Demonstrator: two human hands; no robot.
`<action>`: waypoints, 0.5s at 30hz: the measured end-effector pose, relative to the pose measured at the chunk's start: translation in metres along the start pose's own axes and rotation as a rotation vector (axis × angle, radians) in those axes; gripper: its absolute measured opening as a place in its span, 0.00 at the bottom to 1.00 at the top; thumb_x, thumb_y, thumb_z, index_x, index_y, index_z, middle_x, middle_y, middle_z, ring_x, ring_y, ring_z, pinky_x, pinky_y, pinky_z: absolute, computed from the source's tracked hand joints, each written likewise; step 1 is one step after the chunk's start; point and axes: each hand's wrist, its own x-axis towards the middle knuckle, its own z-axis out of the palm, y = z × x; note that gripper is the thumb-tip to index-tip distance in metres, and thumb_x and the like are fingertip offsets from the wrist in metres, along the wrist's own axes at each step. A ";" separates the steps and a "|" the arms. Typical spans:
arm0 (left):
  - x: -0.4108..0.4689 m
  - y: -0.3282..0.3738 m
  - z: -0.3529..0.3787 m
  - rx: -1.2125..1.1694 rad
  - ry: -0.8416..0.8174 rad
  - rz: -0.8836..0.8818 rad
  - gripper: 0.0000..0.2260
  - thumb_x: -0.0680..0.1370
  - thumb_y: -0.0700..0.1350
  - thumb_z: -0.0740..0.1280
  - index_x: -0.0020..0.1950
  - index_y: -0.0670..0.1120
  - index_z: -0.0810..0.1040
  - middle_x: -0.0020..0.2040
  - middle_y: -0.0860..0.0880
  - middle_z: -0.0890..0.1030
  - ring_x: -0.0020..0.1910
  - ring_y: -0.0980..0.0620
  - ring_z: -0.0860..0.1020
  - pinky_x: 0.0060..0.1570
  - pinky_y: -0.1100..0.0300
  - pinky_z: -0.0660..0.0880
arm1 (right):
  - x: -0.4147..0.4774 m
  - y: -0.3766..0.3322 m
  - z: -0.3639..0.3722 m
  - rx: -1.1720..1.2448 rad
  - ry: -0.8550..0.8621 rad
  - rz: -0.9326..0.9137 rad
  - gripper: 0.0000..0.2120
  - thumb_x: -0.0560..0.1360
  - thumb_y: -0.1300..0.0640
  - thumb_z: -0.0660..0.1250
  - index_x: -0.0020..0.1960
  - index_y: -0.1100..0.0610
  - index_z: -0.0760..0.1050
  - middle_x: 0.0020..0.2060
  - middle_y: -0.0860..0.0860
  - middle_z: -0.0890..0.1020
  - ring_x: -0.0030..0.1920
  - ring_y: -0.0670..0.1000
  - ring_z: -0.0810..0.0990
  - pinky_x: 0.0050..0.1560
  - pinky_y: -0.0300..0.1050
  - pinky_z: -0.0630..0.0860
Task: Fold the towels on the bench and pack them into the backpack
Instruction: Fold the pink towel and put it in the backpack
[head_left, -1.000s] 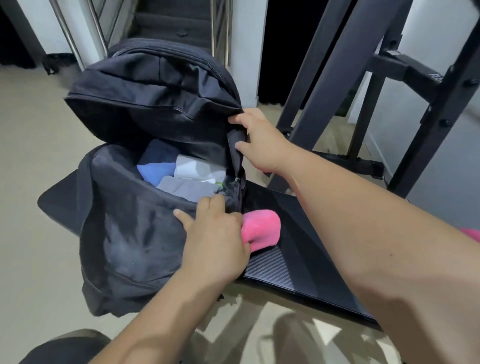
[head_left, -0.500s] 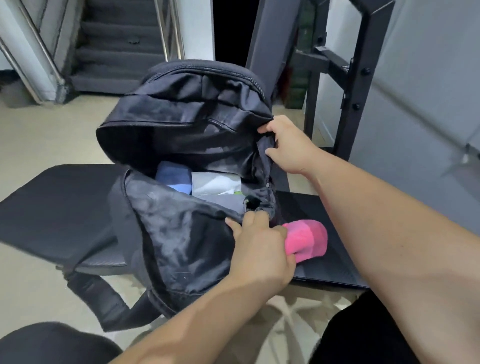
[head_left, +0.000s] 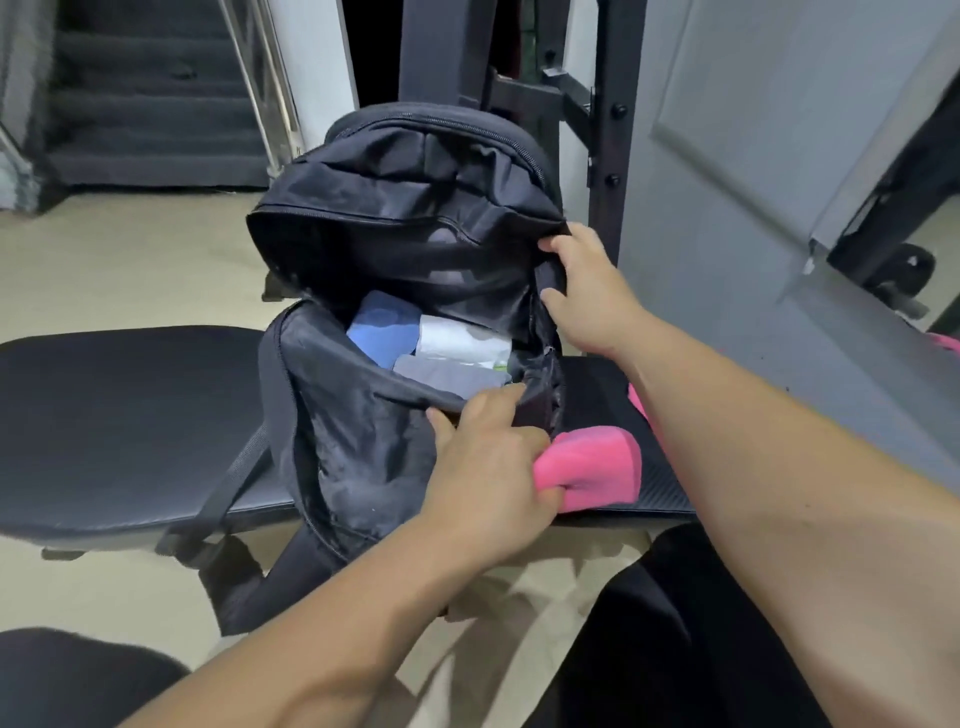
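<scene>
On the left, the padded bench (head_left: 119, 415) lay bare, and the black backpack (head_left: 363, 467) stood at its middle, its lower part and a strap hanging over the front edge. Inside the open mouth sat three folded towels packed close together: a blue towel (head_left: 382, 332) furthest left, a white towel (head_left: 462, 343) beside it, and a grey towel (head_left: 441, 374) in front of both. The left hand (head_left: 488, 467) gripped a pink towel (head_left: 597, 467) in its curled lower fingers while its upper fingers pressed on the near rim of the bag. The towel itself rested on the bench just right of the bag. It looked soft and thick, folded into a fat bundle with a rounded edge. The right hand (head_left: 587, 291) pinched the right edge of the backpack's opening and held it wide. A further strip of pink cloth (head_left: 641, 405) showed behind the right forearm. In my judgement, the gap left inside was tight, so forcing the bundle in could spring its folds open or ruck up the grey towel. Should the right hand let go, the limp flap would likely sag over the mouth, and a hard push might tip the overhanging bag off the bench.
</scene>
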 end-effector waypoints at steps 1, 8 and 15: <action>-0.003 -0.002 -0.002 0.022 0.017 -0.003 0.07 0.70 0.53 0.69 0.44 0.52 0.82 0.74 0.50 0.63 0.74 0.50 0.53 0.68 0.26 0.55 | -0.002 -0.001 0.004 0.019 0.012 -0.008 0.24 0.79 0.62 0.63 0.74 0.56 0.67 0.77 0.45 0.58 0.67 0.54 0.73 0.66 0.50 0.71; -0.017 -0.025 -0.030 -0.096 0.147 -0.026 0.13 0.68 0.57 0.71 0.49 0.55 0.84 0.75 0.50 0.67 0.75 0.50 0.59 0.73 0.35 0.56 | -0.018 -0.007 0.017 0.060 0.037 0.020 0.21 0.78 0.50 0.69 0.69 0.52 0.74 0.81 0.52 0.52 0.78 0.55 0.60 0.74 0.52 0.64; -0.009 -0.057 -0.093 -0.253 0.226 -0.058 0.14 0.67 0.57 0.74 0.45 0.49 0.84 0.47 0.52 0.82 0.50 0.55 0.77 0.51 0.56 0.73 | -0.052 -0.052 -0.009 0.388 0.188 -0.257 0.14 0.72 0.39 0.68 0.45 0.49 0.79 0.44 0.45 0.80 0.46 0.43 0.79 0.49 0.40 0.74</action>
